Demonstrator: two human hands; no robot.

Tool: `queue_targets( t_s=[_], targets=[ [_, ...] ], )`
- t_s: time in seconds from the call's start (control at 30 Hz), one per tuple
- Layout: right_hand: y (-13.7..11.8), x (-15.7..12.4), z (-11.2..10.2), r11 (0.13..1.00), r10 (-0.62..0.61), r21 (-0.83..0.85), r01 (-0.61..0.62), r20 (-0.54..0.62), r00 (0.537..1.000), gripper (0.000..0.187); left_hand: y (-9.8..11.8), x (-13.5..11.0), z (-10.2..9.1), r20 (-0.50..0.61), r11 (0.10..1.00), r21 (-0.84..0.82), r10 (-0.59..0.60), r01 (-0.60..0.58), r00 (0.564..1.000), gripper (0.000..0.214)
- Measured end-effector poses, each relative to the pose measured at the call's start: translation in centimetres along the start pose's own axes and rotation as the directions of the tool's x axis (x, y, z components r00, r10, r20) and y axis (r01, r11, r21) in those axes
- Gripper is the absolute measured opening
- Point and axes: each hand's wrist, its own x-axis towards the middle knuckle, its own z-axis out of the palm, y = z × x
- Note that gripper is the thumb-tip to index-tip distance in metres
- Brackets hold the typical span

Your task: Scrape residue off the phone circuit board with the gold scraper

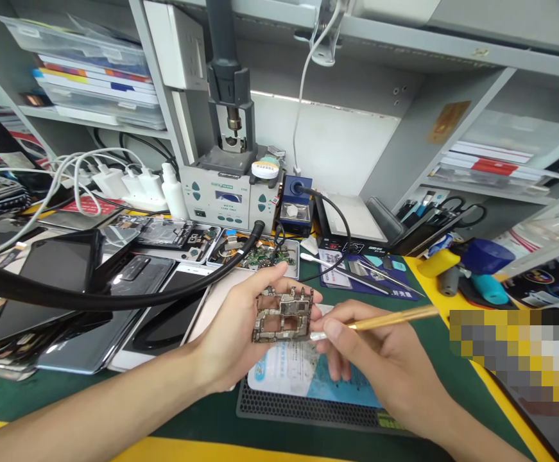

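My left hand (233, 337) is closed on a phone circuit board (283, 314), holding it up by its edges with the fingers curled behind it. My right hand (370, 359) pinches a thin gold-handled tool (395, 317) like a pen. The tool's pale tip touches the board's lower right edge. Both hands hover over a blue and white card (298, 375) lying on a black perforated mat (308, 410) on the green bench mat (202, 417).
A hot-air rework station (226, 192) stands behind, its thick black hose (115, 298) sweeping across the left. Several phones and screens (91, 289) lie at left. A parts tray (260, 253), tweezers (375, 276) and a soldering stand (296, 205) sit behind. Yellow and blue tools (466, 269) lie at right.
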Motion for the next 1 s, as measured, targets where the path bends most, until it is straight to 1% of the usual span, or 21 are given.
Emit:
queue_targets(
  t_s=[0.1,0.23,0.4,0.63,0.77,0.9,1.0],
  targets=[
    [0.15,-0.01,-0.23,0.999,-0.027,0.023,0.028,-0.059,0.998,0.031,0.15,0.01,0.01,-0.014,1.000,-0.011,-0.015,0.015,1.000,0.041],
    [0.25,-0.25,-0.63,0.993,-0.113,-0.038,0.109,-0.114,0.987,0.028,0.35,0.21,-0.08,-0.029,0.999,-0.035,-0.037,0.036,0.999,0.046],
    [0.25,-0.48,-0.69,0.973,-0.200,-0.138,0.186,-0.094,0.975,0.028,0.35,0.45,-0.32,-0.022,0.998,-0.049,-0.038,0.037,0.999,0.045],
    [0.29,-0.32,-0.50,0.945,-0.273,-0.213,0.250,-0.088,0.958,0.026,0.28,0.28,-0.32,-0.027,0.998,-0.048,-0.038,0.037,0.999,0.045],
    [0.29,-0.43,-0.43,0.922,-0.318,-0.262,0.285,-0.090,0.944,0.028,0.47,0.21,-0.12,-0.045,0.998,-0.041,-0.042,0.040,0.998,0.046],
    [0.30,-0.46,-0.34,0.880,-0.380,-0.335,0.336,-0.073,0.922,0.026,0.56,0.19,-0.01,-0.059,0.998,-0.040,-0.040,0.038,0.997,0.046],
    [0.24,-0.40,-0.24,0.816,-0.458,-0.417,0.401,-0.041,0.888,0.021,0.54,0.22,0.02,-0.061,0.998,-0.052,-0.038,0.035,0.997,0.046]
  ],
)
